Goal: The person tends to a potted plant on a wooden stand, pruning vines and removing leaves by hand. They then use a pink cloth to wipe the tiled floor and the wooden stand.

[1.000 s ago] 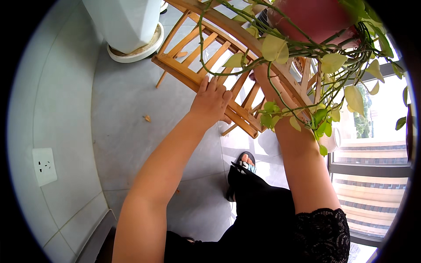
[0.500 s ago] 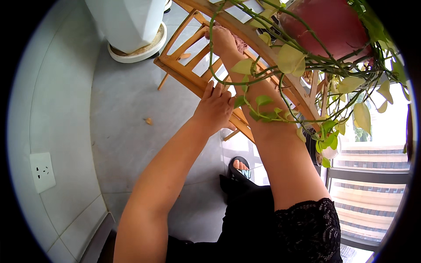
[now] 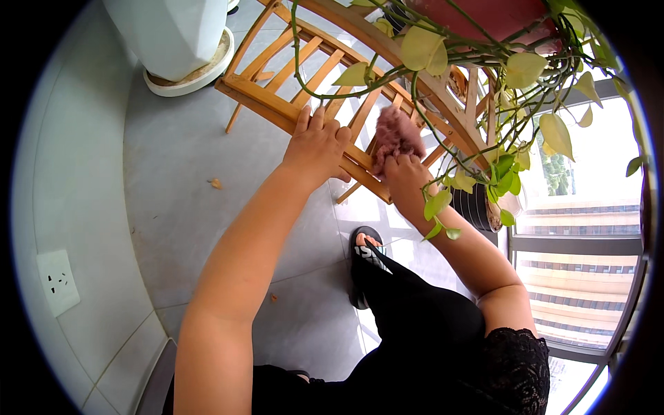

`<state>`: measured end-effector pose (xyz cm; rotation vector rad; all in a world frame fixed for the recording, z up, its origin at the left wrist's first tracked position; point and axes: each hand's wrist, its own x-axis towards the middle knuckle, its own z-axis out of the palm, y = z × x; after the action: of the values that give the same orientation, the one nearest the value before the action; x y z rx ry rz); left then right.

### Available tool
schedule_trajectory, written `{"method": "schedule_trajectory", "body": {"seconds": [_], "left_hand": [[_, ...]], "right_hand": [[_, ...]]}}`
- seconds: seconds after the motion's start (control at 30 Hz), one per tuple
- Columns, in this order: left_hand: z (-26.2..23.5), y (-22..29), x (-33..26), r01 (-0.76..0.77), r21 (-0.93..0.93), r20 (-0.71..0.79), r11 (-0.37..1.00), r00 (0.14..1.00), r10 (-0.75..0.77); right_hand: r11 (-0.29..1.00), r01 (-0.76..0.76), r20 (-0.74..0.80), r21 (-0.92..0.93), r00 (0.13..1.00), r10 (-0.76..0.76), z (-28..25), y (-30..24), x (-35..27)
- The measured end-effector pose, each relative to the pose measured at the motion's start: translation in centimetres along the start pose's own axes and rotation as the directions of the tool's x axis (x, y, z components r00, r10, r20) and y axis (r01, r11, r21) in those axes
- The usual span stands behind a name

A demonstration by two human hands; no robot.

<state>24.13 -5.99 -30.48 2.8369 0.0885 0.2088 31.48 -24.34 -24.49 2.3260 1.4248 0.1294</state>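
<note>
A light-brown wooden plant stand (image 3: 259, 101) with a slatted shelf slants across the upper middle. My left hand (image 3: 315, 149) grips its near rail, fingers over the top and thumb on the outer side. Bunched in my right hand (image 3: 408, 181) is a fluffy dusty-pink cloth (image 3: 398, 135), at the right-hand end of the same shelf. The closed fingers hold the cloth's near end, while the rest lies over the slats. Trailing green vines (image 3: 425, 52) hang above the shelf and in front of my right wrist.
A red pot (image 3: 477, 21) sits on the stand's upper level. At upper left, a tall white planter (image 3: 166, 34) stands in a round saucer (image 3: 190, 79) by the tiled wall. A dark striped pot (image 3: 474, 207) is near the window (image 3: 577, 277). Dry leaf bits (image 3: 216, 183) lie on the grey floor.
My right hand has drawn the cloth from the shelf's far side back toward me and rightward to its near right end. My left hand stays on the rail. The view has shifted slightly.
</note>
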Motion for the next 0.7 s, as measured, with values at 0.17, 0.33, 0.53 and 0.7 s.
{"method": "schedule_trajectory", "body": {"seconds": [0.17,0.33,0.53,0.7], "left_hand": [[0.1,0.0,-0.2,-0.023,-0.008,-0.046,1.000,0.999,0.022],[0.2,0.0,-0.2,-0.021,-0.024,0.002,0.999,1.000,0.021],[0.3,0.0,0.0,-0.025,0.052,-0.023,0.998,0.999,0.026],[0.2,-0.1,-0.1,-0.012,0.018,0.021,1.000,1.000,0.011]], "right_hand": [[0.937,0.218,-0.332,0.272,0.936,-0.121,-1.9,0.6,0.4],[0.992,0.127,-0.275,-0.014,0.953,-0.126,0.5,-0.4,-3.5],[0.988,0.122,-0.465,0.095,0.883,-0.064,-2.0,-0.9,0.2],[0.951,0.196,-0.143,-0.240,0.962,-0.235,-0.7,-1.4,-2.7]]}}
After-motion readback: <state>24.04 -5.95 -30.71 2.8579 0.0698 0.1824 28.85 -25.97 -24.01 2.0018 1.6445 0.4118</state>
